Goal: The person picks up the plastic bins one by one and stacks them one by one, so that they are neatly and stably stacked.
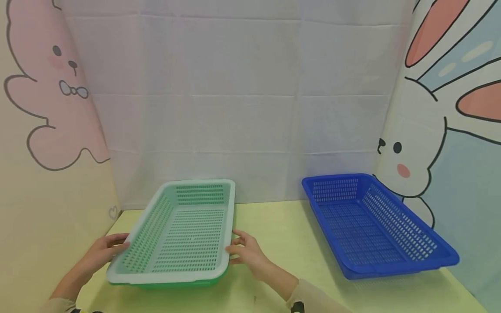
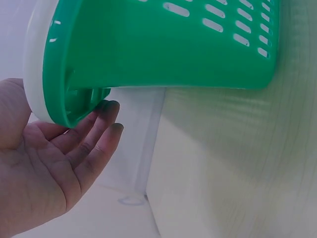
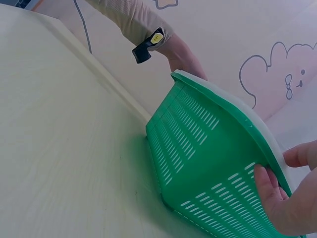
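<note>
A white plastic basket (image 1: pixel 172 276) sits nested inside a green basket (image 3: pixel 193 144) on the left half of the table; the head view shows little of the green one. My left hand (image 1: pixel 102 252) holds the stacked rims on the left side, fingers under the green lip in the left wrist view. On the opposite side my right hand (image 1: pixel 249 253) grips the rims, its thumb against the white edge and its fingers beneath the green one. Slotted walls and floor show on the white basket.
A blue slotted basket (image 1: pixel 391 266) stands on the right side of the pale yellow table (image 1: pixel 274 230). White cloth (image 1: pixel 242 87) hangs behind the table. Side walls with cartoon animals border it left and right.
</note>
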Tool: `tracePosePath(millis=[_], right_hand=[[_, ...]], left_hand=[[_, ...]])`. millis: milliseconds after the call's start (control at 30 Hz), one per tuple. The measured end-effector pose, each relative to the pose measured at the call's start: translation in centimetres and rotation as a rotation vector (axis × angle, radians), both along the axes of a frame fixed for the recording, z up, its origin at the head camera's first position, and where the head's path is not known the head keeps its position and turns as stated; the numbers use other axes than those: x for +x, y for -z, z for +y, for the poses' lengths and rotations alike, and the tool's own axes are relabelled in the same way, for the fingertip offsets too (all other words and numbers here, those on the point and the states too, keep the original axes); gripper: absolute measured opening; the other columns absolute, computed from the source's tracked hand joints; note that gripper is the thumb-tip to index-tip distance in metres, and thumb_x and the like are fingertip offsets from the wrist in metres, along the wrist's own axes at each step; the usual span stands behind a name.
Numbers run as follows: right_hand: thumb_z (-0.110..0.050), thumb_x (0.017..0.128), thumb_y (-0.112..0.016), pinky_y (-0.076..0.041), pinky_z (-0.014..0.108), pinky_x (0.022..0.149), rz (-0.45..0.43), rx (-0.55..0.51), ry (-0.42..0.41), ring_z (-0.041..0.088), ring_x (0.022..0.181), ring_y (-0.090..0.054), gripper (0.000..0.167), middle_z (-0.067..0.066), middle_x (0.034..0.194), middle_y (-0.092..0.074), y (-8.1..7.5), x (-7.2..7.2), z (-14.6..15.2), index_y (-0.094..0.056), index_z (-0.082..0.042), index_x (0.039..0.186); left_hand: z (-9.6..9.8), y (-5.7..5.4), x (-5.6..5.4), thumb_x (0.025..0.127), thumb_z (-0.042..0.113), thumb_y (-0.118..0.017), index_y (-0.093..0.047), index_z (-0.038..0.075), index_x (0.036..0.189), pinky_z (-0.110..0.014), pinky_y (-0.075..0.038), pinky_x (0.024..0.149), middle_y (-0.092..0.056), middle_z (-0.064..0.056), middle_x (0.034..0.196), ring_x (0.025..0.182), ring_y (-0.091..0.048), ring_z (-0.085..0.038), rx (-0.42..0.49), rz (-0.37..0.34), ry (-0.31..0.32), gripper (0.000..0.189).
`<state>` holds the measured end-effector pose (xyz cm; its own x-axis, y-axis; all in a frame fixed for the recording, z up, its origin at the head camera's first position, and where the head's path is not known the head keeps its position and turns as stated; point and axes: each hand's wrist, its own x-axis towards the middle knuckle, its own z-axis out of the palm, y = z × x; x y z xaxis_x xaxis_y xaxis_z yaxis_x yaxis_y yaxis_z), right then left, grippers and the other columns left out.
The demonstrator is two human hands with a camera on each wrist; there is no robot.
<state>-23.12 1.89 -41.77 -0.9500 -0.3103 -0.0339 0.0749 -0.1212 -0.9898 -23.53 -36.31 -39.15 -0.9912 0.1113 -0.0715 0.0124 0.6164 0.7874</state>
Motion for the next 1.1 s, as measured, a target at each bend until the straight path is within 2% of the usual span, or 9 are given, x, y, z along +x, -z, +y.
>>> tracePosePath(millis=[167, 400, 567, 833, 1100], right_hand=[[-0.005, 0.082, -0.060, -0.054, 0.033, 0.069, 0.008, 0.005, -0.005, 0.016, 0.079, -0.061, 0.067, 0.012, 0.099, -0.053, -0.1, 0.0, 0.9, -0.026, 0.007, 0.138], [-0.004, 0.083, -0.060, -0.054, 0.034, 0.069, 0.012, 0.011, -0.006, 0.016, 0.078, -0.061, 0.065, 0.014, 0.101, -0.054, -0.3, 0.0, 2.3, -0.026, 0.007, 0.138], [-0.004, 0.083, -0.059, -0.054, 0.034, 0.070, 0.014, 0.024, -0.007, 0.016, 0.077, -0.061, 0.066, 0.014, 0.101, -0.054, -0.1, 0.0, 3.4, -0.025, 0.008, 0.138], [-0.005, 0.082, -0.059, -0.054, 0.034, 0.070, 0.028, 0.036, -0.013, 0.016, 0.077, -0.061, 0.067, 0.013, 0.101, -0.054, -0.1, 0.1, 4.8, -0.025, 0.008, 0.138], [-0.005, 0.082, -0.060, -0.053, 0.034, 0.071, 0.021, 0.035, -0.007, 0.016, 0.077, -0.062, 0.066, 0.013, 0.100, -0.055, -0.2, 0.0, 5.8, -0.027, 0.007, 0.138]], left_hand=[[0.6, 0.1, -0.1, 0.094, 0.023, -0.049, -0.029, -0.019, 0.130, -0.027, -0.051, 0.067, -0.046, -0.032, 0.121, 0.081, -0.058, -0.007, 0.017, -0.007, 0.022, 0.059], [2.0, 0.0, 0.1, 0.094, 0.026, -0.049, -0.028, -0.016, 0.132, -0.029, -0.051, 0.070, -0.043, -0.033, 0.125, 0.085, -0.059, -0.012, 0.036, -0.030, 0.002, 0.061], [3.1, 0.2, 0.1, 0.093, 0.026, -0.051, -0.029, -0.015, 0.132, -0.030, -0.051, 0.071, -0.043, -0.032, 0.126, 0.087, -0.059, -0.015, 0.061, -0.020, -0.002, 0.061], [4.3, 0.8, -0.4, 0.092, 0.025, -0.052, -0.031, -0.015, 0.132, -0.029, -0.051, 0.070, -0.043, -0.032, 0.127, 0.087, -0.059, -0.012, 0.106, -0.006, -0.013, 0.060], [5.4, 1.0, -0.5, 0.092, 0.024, -0.054, -0.033, -0.014, 0.131, -0.028, -0.050, 0.070, -0.045, -0.030, 0.126, 0.087, -0.060, -0.013, 0.117, -0.001, -0.019, 0.058]])
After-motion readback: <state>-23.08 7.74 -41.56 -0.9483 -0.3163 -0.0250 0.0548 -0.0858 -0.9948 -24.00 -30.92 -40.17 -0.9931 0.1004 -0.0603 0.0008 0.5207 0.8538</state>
